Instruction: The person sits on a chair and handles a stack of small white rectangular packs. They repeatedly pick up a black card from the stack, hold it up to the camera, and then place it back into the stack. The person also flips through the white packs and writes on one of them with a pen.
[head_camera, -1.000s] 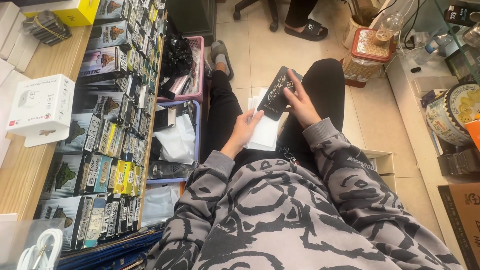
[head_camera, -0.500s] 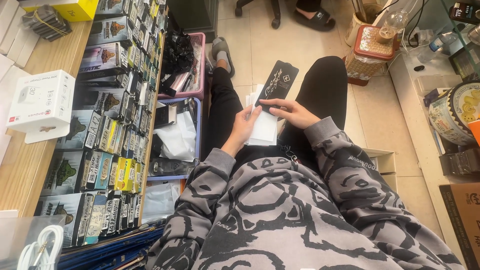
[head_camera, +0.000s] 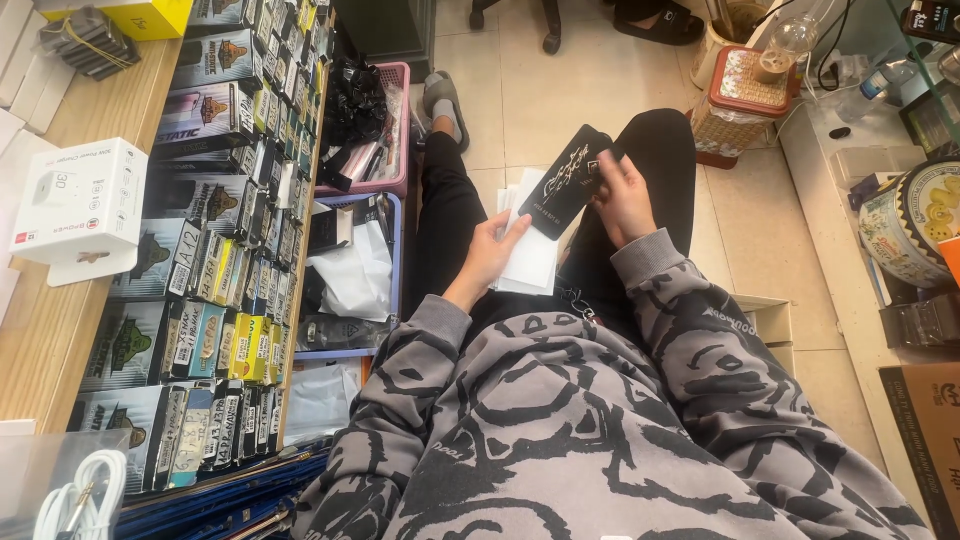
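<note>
Black pack over white sheets, one in each hand

Hands meet above the lap of a seated person in a grey patterned sweatshirt (head_camera: 600, 440) and black trousers. The right hand (head_camera: 625, 195) is closed on the upper right end of a flat black pack (head_camera: 567, 183), fingers curled round its edge, thumb on the face. The pack's long axis runs on a slant, from its lower left corner near the left hand up to the right hand; it is tilted, not lying flat. The left hand (head_camera: 492, 252) lies half open, palm up, under a small stack of white sheets (head_camera: 532, 262) that rests on the thigh, fingers spread along the stack's left edge. The pack's lower end overlaps the top of the sheets; whether it touches them I cannot tell. So the pack lies up and to the right of the left hand, and the right hand is the one that has it.

To the left, a shelf (head_camera: 200, 250) holds rows of small boxed goods, with a pink basket (head_camera: 395, 130) and a blue basket (head_camera: 390, 290) on the tiled floor (head_camera: 560, 80) beside the legs.
</note>
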